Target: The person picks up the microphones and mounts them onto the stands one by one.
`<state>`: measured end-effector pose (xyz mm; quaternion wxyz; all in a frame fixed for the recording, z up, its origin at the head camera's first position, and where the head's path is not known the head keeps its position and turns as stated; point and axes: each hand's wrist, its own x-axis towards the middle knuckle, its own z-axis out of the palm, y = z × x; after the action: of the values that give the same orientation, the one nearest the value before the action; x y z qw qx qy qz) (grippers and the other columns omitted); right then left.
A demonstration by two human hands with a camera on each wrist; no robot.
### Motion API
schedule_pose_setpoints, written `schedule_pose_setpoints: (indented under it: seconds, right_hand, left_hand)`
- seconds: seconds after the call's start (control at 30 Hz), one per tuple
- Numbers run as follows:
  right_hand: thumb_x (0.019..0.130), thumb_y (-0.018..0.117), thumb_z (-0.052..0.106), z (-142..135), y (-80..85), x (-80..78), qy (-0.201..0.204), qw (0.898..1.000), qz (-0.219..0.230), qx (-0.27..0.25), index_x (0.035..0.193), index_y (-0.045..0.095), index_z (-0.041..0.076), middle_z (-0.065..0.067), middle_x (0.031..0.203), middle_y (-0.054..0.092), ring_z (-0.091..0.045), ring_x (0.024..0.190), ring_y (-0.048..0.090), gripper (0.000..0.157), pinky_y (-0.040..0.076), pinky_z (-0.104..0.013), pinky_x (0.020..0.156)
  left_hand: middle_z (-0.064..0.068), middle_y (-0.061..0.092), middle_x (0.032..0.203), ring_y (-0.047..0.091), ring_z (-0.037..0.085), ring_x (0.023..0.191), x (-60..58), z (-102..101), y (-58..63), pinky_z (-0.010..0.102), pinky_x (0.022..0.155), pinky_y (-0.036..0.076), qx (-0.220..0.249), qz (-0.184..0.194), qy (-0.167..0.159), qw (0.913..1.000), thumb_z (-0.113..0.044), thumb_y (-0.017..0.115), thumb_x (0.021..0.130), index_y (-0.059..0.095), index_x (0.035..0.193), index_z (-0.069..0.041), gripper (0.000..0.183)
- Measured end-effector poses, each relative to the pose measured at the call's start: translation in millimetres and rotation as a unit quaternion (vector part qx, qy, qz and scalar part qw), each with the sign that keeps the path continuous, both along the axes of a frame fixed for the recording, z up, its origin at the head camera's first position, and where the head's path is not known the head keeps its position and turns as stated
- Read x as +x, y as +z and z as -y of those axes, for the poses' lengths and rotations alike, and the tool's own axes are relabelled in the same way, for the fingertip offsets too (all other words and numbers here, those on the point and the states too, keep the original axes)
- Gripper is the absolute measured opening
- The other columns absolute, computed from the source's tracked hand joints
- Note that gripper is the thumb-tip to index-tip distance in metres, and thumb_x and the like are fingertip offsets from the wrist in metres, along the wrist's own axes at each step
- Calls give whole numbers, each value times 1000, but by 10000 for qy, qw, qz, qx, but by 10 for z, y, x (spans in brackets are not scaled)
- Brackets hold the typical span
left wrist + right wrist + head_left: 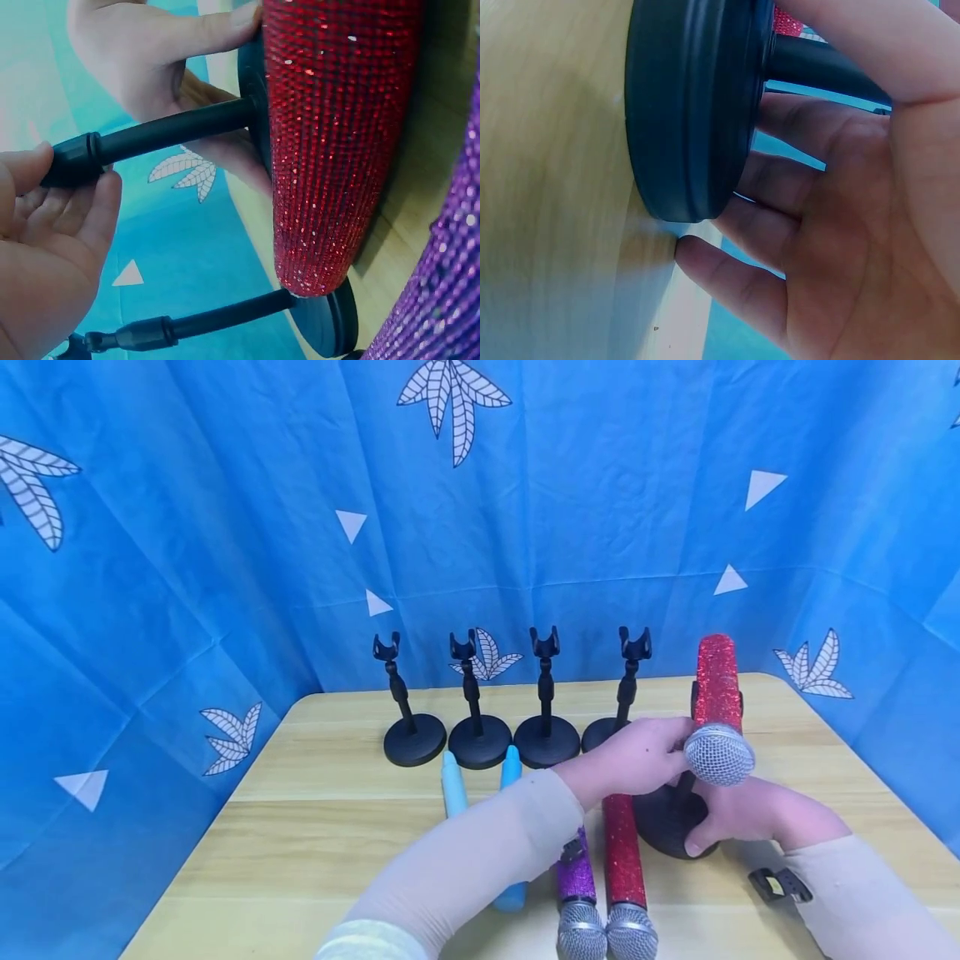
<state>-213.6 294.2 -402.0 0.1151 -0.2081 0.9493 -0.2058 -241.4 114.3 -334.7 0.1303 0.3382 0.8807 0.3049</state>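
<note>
A red glittery microphone with a silver mesh head sits tilted in the holder of a black microphone stand, its head toward me. My left hand grips the stand's upper stem, its thumb and fingers around the collar in the left wrist view. Lower down, my right hand holds the round base, thumb on one face and fingers around the other side. Whether the base touches the table cannot be told. Beneath my left forearm lie another red microphone and a purple microphone.
Several black microphone stands with vacant holders, including the leftmost stand, line the table's back. A pale blue marker-like stick and a darker blue one lie partly under my left arm. Blue curtain surrounds the wooden table.
</note>
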Motion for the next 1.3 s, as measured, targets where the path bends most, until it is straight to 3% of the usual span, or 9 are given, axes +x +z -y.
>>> schedule_pose_setpoints:
  seconds: [0.17, 0.33, 0.53, 0.67, 0.83, 1.0, 1.3]
  right_hand:
    - [54, 84, 53, -7, -4, 2, 30, 10000, 29, 22, 123, 50, -7, -23, 129, 46, -40, 118, 43, 98, 34, -57, 95]
    - [54, 84, 51, -7, 5, -7, 43, 10000, -36, -21, 123, 52, -3, -20, 127, 49, -38, 116, 44, 94, 35, -56, 95]
    - [53, 84, 50, 0, 47, -10, 177, 9997, -174, 52, 118, 57, -1, -14, 116, 58, -32, 107, 52, 87, 38, -54, 91]
    - [54, 83, 52, 2, 45, -10, 211, 9995, -215, 118, 115, 57, -4, -13, 114, 58, -31, 105, 52, 86, 39, -53, 90]
    - [53, 83, 53, -1, 40, -7, 147, 9996, -186, 157, 114, 59, -3, -12, 115, 58, -31, 106, 52, 86, 39, -52, 92]
    - [54, 84, 51, -13, 59, 2, 138, 9997, -118, 151, 113, 58, -7, -17, 115, 58, -37, 108, 51, 87, 37, -56, 92]
    - [53, 82, 54, -5, 39, -15, 155, 9996, -164, 153, 112, 59, -3, -9, 113, 58, -29, 105, 51, 85, 38, -52, 92]
  left_hand:
    - [-16, 62, 88, 56, -3, 72, 7, 3, 15, 15, 70, 46, 110, 130, 109, 9998, -23, 60, 93, 57, 120, -30, 28]
    - [-21, 62, 94, 55, -9, 83, -22, -25, 16, 13, 77, 44, 56, -375, 187, 9991, -29, 63, 90, 59, 112, -30, 22]
    - [-20, 58, 73, 53, -6, 62, 1, -125, 56, 13, 63, 45, -474, -669, 509, 9953, -38, 66, 86, 55, 105, -33, 22]
    - [-20, 58, 80, 53, -7, 72, -7, -113, 41, 12, 67, 45, -563, -829, 313, 9945, -40, 65, 87, 54, 109, -32, 26]
    - [-19, 59, 94, 55, -7, 84, 5, -54, -4, 14, 76, 45, -266, -545, 105, 9981, -37, 59, 91, 54, 113, -30, 23]
    - [-21, 59, 104, 52, -9, 100, 40, -50, -24, 16, 86, 44, -295, -654, 182, 9973, -37, 56, 93, 53, 112, -31, 20]
    - [-18, 52, 90, 50, -5, 79, 53, -89, -35, 14, 66, 43, -715, -1323, 455, 9876, -46, 58, 90, 53, 103, -31, 20]
